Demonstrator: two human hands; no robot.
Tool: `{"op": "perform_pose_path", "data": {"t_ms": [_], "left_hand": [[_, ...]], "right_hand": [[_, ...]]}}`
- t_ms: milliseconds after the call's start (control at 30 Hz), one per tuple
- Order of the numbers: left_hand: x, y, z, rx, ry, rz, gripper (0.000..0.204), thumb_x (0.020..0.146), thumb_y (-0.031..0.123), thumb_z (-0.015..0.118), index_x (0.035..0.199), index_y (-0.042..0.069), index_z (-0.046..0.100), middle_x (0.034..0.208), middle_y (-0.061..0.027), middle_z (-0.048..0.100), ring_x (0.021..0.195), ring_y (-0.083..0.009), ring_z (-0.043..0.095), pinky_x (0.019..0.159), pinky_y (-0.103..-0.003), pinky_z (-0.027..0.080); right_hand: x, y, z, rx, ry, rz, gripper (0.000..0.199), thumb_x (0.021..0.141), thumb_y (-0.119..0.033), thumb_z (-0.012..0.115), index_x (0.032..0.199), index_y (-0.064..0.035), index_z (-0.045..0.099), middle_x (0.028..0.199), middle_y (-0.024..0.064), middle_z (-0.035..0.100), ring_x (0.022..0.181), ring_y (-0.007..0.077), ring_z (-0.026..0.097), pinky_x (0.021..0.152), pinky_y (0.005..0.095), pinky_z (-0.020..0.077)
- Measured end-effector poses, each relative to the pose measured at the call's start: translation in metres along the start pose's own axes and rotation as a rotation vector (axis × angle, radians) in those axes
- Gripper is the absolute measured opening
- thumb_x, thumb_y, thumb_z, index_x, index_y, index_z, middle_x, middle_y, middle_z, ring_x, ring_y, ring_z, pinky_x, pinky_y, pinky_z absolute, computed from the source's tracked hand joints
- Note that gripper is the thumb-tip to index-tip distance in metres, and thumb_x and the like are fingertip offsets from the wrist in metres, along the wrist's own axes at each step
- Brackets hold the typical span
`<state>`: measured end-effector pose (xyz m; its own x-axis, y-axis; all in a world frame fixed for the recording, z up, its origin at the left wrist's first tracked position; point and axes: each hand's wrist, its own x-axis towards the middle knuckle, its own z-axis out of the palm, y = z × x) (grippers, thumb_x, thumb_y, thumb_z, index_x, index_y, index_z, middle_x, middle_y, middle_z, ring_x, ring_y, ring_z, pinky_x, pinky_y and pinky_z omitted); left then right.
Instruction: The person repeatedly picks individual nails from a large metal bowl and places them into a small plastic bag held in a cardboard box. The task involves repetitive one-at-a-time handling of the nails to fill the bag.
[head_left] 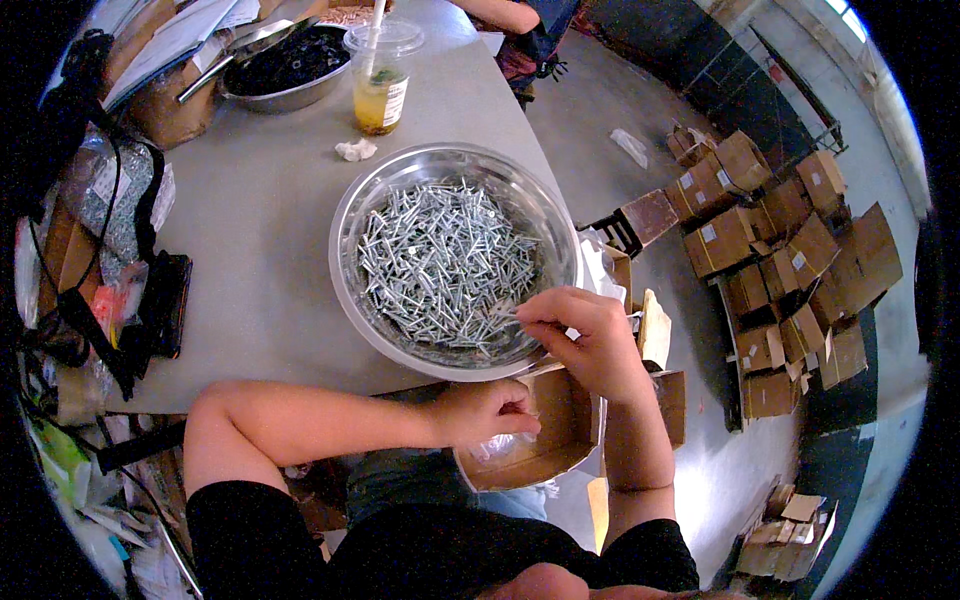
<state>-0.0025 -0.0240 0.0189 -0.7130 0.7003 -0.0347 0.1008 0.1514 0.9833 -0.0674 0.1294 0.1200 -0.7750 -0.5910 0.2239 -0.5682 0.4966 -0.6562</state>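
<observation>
A wide metal bowl sits at the table's near right edge, holding a heap of silvery screws. Over its near right rim reaches my right hand, thumb and fingers pinched together beside the screws; whatever is between the fingertips is too small to make out. My left hand is closed in front of the bowl, above an open cardboard box. Clear plastic shows just under its fingers, in the box; I cannot see whether the hand grips it.
A lidded cup with a straw and a crumpled tissue stand beyond the bowl. Farther left is a metal basin of dark pieces. Bags and a black case line the left edge. Cartons are stacked at right. Another person's arm shows at the far end.
</observation>
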Motion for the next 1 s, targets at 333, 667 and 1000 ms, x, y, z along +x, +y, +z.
{"op": "perform_pose_path", "data": {"t_ms": [333, 667, 1000], "left_hand": [[0.003, -0.003, -0.001, 0.079, -0.125, 0.057, 0.018, 0.085, 0.021, 0.065, 0.089, 0.004, 0.069, 0.084, -0.0093, 0.066, 0.073, -0.0197, 0.061, 0.069, -0.032, 0.048], [0.007, -0.025, 0.012, -0.022, 0.128, 0.296, 0.021, 0.083, 0.022, 0.070, 0.085, 0.002, 0.064, 0.086, -0.0079, 0.062, 0.082, -0.0181, 0.059, 0.076, -0.031, 0.049], [0.004, -0.005, 0.003, -0.064, -0.006, 0.146, 0.033, 0.080, 0.027, 0.074, 0.085, 0.003, 0.052, 0.082, -0.0084, 0.059, 0.077, -0.0186, 0.057, 0.067, -0.032, 0.045]], "right_hand": [[-0.005, -0.005, 0.003, -0.001, 0.109, 0.086, 0.017, 0.073, 0.001, 0.073, 0.089, -0.0009, 0.068, 0.086, 0.0099, 0.069, 0.077, 0.0188, 0.067, 0.067, 0.0284, 0.0528], [-0.032, -0.002, 0.000, -0.026, 0.215, 0.018, 0.018, 0.068, 0.003, 0.075, 0.085, -0.0020, 0.069, 0.084, 0.0087, 0.069, 0.075, 0.0191, 0.067, 0.066, 0.0282, 0.0517], [-0.103, 0.009, 0.018, 0.432, 0.098, 0.207, 0.017, 0.072, 0.004, 0.073, 0.087, 0.0009, 0.066, 0.087, 0.0106, 0.068, 0.081, 0.0201, 0.066, 0.071, 0.0289, 0.0522]]}}
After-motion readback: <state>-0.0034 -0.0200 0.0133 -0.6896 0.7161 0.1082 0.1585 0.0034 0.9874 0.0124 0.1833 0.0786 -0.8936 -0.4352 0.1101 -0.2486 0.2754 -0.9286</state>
